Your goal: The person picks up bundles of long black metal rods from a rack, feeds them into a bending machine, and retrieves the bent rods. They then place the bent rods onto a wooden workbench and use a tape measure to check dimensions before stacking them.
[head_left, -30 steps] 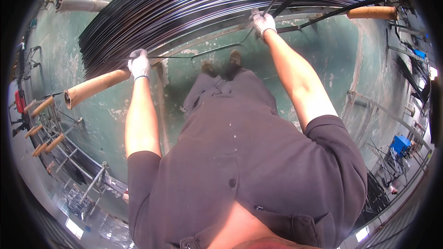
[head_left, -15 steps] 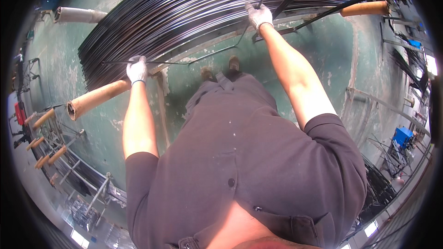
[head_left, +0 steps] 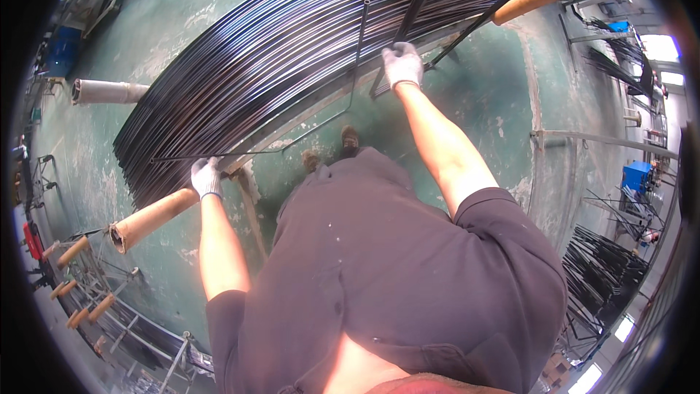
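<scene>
A thin black tube with bends (head_left: 318, 128) lies along the near edge of a large stack of long black tubes (head_left: 292, 51). Just below its left arm is my gloved left hand (head_left: 205, 176), thumb and fingers apart, fingertips close to the tube. My gloved right hand (head_left: 402, 66) has moved off the tube's upright arm; its fingers are loosely bent and apart. It overlaps a small bundle of bent black tubes (head_left: 413, 11), and whether it touches them cannot be made out. Both gloves are whitish.
Cardboard-wrapped rack arms stick out at the stack's left (head_left: 157, 217) and right (head_left: 529, 1); a paler roll-like arm (head_left: 109, 92) is farther left. A metal frame with wrapped pegs (head_left: 102, 306) stands at lower left. More black tubes (head_left: 598, 270) and a blue box (head_left: 636, 175) are at right.
Both hands have let go of the bent tube. My right hand has shifted right to the bundle; my left has dropped just below the tube. The whole view has turned somewhat.
</scene>
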A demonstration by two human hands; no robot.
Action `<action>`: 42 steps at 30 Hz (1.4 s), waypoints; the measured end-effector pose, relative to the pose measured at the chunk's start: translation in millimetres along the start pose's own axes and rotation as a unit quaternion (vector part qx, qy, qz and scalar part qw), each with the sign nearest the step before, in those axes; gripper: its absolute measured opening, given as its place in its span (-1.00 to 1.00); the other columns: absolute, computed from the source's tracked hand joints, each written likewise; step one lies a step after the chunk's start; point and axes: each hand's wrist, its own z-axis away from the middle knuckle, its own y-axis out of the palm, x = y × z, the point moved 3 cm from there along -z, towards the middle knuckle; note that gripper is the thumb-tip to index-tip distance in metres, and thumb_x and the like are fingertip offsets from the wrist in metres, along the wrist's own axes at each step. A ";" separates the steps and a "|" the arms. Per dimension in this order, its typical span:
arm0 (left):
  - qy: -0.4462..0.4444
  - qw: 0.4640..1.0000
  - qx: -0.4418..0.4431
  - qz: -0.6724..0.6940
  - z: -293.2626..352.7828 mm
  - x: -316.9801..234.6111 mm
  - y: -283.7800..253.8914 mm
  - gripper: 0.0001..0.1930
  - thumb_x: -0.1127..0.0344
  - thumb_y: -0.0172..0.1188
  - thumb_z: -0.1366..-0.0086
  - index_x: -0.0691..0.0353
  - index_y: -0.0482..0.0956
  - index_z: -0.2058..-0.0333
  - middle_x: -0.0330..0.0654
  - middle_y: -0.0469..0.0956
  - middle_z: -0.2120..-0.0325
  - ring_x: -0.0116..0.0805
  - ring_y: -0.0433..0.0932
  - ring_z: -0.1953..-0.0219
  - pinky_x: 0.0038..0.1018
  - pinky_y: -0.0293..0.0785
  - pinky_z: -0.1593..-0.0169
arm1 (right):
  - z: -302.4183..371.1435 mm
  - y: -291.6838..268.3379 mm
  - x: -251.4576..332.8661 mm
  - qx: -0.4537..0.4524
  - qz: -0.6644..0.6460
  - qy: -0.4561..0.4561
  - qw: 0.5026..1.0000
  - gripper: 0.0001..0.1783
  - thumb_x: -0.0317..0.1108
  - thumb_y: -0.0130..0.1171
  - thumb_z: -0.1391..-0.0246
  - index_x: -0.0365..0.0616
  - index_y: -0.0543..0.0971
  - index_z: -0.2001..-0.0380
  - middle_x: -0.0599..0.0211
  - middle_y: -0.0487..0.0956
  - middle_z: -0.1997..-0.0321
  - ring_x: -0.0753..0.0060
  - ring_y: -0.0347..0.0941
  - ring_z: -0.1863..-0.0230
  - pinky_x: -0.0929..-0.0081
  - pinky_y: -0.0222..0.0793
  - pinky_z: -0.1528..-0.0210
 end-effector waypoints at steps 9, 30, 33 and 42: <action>-0.124 0.988 0.084 0.044 104.7 20.9 42.0 -0.77 0.49 0.35 -0.25 0.37 0.62 0.12 -0.22 0.57 0.48 -0.41 0.49 0.55 -0.41 0.44 0.48 | -47.3 -47.1 43.6 -0.067 0.113 -0.006 0.991 -0.54 0.17 0.27 -0.33 0.08 0.73 -0.02 0.03 0.79 -0.01 -0.15 0.71 -0.13 0.00 0.58 -0.23; 0.035 0.933 0.335 -0.124 151.6 -20.8 127.7 -0.61 0.30 0.41 -0.30 0.43 0.69 -0.03 -0.04 0.76 0.15 -0.35 0.70 0.11 -0.41 0.63 -0.01 | 0.6 -170.6 -98.4 -0.326 -0.065 -0.036 0.942 -0.79 -0.10 0.39 -0.31 0.02 0.71 0.21 0.05 0.75 0.33 -0.14 0.75 0.22 0.12 0.65 0.13; 0.060 0.892 0.423 -0.146 161.9 -67.8 162.2 -0.64 0.38 0.42 -0.31 0.41 0.68 -0.04 -0.07 0.75 0.16 -0.34 0.70 0.09 -0.43 0.62 -0.03 | 36.5 -228.8 -107.9 -0.321 -0.195 -0.009 0.927 -0.86 -0.26 0.37 -0.34 -0.06 0.71 0.26 0.27 0.77 0.38 0.35 0.75 0.34 0.36 0.65 0.24; 0.452 0.635 0.579 -0.240 222.5 -165.3 249.0 -0.58 0.32 0.43 -0.38 0.34 0.62 -0.15 0.05 0.73 0.01 -0.15 0.73 0.02 -0.26 0.64 -0.10 | 237.4 -360.7 6.2 -0.352 -0.121 -0.040 0.927 -0.69 -0.13 0.23 -0.45 -0.18 0.66 0.10 0.06 0.74 0.25 0.12 0.74 0.22 0.09 0.63 0.15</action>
